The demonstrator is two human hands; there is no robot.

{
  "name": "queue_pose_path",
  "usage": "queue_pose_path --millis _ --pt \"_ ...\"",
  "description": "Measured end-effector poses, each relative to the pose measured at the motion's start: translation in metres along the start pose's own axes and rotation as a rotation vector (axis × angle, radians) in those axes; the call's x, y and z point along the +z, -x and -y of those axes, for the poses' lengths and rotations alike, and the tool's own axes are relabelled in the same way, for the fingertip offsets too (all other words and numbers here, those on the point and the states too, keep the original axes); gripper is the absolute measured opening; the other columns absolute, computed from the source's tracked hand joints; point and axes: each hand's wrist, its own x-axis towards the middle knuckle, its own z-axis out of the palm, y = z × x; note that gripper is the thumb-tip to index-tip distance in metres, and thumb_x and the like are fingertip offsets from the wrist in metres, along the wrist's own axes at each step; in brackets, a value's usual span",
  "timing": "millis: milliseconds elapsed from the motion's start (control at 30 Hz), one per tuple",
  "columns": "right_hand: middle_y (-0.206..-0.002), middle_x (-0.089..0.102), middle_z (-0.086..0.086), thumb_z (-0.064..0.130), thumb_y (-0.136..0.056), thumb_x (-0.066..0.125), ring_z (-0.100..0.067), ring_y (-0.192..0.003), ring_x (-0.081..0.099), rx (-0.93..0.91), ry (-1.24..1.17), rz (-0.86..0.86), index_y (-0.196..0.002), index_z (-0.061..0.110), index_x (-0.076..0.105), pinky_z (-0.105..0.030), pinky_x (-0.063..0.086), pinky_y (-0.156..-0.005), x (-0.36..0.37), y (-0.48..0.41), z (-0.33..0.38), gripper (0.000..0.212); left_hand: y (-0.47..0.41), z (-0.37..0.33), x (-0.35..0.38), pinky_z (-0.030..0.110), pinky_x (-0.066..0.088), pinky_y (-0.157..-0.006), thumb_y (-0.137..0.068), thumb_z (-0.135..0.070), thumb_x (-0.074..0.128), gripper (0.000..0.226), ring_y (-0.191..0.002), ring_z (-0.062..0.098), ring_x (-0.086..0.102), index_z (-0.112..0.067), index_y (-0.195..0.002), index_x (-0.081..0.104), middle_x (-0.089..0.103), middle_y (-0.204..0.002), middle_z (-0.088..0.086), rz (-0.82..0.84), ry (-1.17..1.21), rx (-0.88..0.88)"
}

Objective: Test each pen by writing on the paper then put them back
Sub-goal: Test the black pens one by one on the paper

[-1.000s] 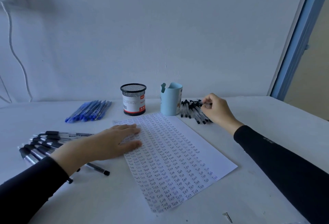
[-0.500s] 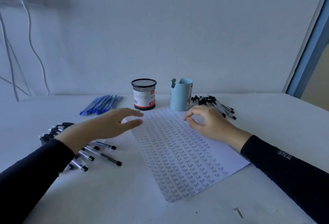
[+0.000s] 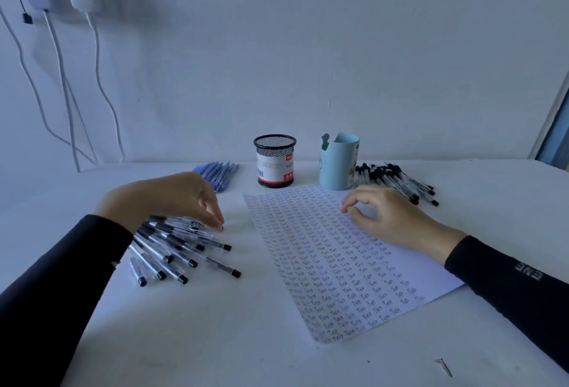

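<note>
Counting one white paper sheet [image 3: 338,263], one black mesh cup [image 3: 275,160], one pale-blue cup [image 3: 338,162], one blue-pen heap [image 3: 220,172], one left clear-pen heap [image 3: 172,251], one right clear-pen heap [image 3: 397,180].

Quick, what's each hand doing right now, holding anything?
Left hand: touching the left pile of black pens; whether it grips one cannot be told.
Right hand: loosely curled on the paper, holding nothing.

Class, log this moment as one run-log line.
left hand: fingertips on left black pen pile, grip unclear | right hand: loosely curled on paper, no pen seen
</note>
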Motion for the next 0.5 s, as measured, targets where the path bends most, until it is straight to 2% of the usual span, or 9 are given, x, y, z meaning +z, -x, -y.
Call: queue_pose_path --millis 133,200,300,400,500 --pt "-0.099 0.067 0.011 0.013 -0.093 0.061 -0.003 -0.099 0.061 0.005 -0.016 -0.003 -0.097 0.017 0.072 -0.020 0.045 -0.093 -0.002 0.001 0.001 0.012 -0.003 -0.001 0.004 0.026 0.050 -0.086 -0.076 -0.045 0.079 0.008 -0.083 -0.001 0.061 -0.038 -0.079 0.077 0.066 -0.091 -0.015 -0.030 -0.046 0.056" --pt "-0.100 0.067 0.011 0.013 -0.093 0.062 -0.004 -0.099 0.061 0.005 -0.016 -0.007 -0.097 0.018 0.072 -0.021 0.045 -0.094 -0.002 0.000 0.000 0.012 -0.007 -0.008 0.007 0.024 0.050 -0.080 -0.077 -0.049 0.074 0.014 -0.083 0.000 0.061 -0.036 -0.081 0.075 0.065 -0.091 -0.014 -0.178 0.003 0.144" --pt "-0.101 0.067 0.012 0.013 -0.092 0.063 -0.004 -0.100 0.061 0.000 -0.007 -0.009 -0.097 0.019 0.073 -0.025 0.046 -0.096 -0.003 0.000 -0.002 0.013 -0.016 -0.039 0.026 0.013 0.045 -0.071 -0.075 -0.055 0.067 0.025 -0.087 0.001 0.060 -0.033 -0.085 0.073 0.063 -0.093 -0.016 -0.378 0.114 0.294" --pt "-0.100 0.066 0.013 0.013 -0.092 0.063 -0.004 -0.099 0.062 -0.006 0.006 -0.011 -0.097 0.018 0.073 -0.029 0.047 -0.095 -0.003 0.000 -0.002 0.012 -0.024 -0.076 0.059 0.006 0.041 -0.074 -0.082 -0.042 0.070 0.019 -0.093 -0.002 0.057 -0.027 -0.093 0.075 0.062 -0.100 -0.017 -0.380 0.154 0.421" --pt "-0.102 0.067 0.012 0.015 -0.093 0.063 -0.003 -0.099 0.061 0.002 -0.003 -0.017 -0.100 0.019 0.073 -0.030 0.048 -0.095 -0.001 -0.002 0.002 0.013 -0.030 -0.087 0.076 0.004 0.038 -0.076 -0.087 -0.038 0.068 0.025 -0.096 -0.004 0.055 -0.029 -0.110 0.071 0.061 -0.109 -0.018 -0.405 0.168 0.434"
